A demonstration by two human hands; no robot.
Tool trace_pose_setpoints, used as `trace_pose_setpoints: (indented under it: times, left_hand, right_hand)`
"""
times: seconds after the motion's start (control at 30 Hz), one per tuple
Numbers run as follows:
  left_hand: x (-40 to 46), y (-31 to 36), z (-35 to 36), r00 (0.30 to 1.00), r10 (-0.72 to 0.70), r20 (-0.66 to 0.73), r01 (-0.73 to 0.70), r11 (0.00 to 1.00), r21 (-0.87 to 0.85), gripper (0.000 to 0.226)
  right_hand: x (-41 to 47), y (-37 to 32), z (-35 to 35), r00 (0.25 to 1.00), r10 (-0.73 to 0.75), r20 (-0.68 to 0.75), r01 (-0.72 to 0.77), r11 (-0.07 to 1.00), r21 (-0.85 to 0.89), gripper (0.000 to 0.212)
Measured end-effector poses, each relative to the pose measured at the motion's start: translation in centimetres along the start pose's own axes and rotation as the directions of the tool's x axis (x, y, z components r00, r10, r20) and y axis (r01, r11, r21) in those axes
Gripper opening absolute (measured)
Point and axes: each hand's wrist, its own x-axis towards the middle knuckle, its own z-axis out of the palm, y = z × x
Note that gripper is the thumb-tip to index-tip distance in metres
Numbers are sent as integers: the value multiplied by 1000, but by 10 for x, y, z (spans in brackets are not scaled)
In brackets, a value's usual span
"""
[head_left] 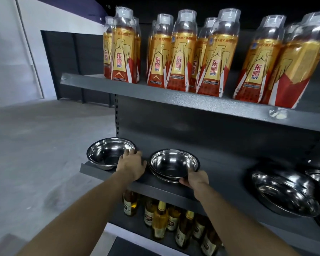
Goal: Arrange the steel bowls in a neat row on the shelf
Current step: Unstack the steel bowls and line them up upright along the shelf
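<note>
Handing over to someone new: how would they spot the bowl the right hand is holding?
Find the middle shelf, under the row of orange bottles. At its left end sit two bowl spots; take the second from the left. This bowl tops a short nested stack with the right hand on its front rim, unlike the single left bowl.

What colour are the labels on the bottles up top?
Gold and red, on the bottles in the head view.

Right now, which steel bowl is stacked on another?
The middle bowl, gripped by the right hand; a second rim shows beneath it, unlike the single leftmost bowl.
</note>
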Motion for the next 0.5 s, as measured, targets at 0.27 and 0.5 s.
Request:
trace_pose_setpoints:
  times: [0.27, 0.5]
  left_hand:
    - [-2, -4, 6, 1000, 27, 9, -27, 1000, 0, 52]
    - [3, 9, 8, 994, 105, 15, -105, 994, -16, 50]
  right_hand:
    - [-5, -1, 2, 999, 11, -30, -11, 1000, 0, 31]
    - [-16, -8, -8, 999, 25, -34, -29, 992, -126, 30]
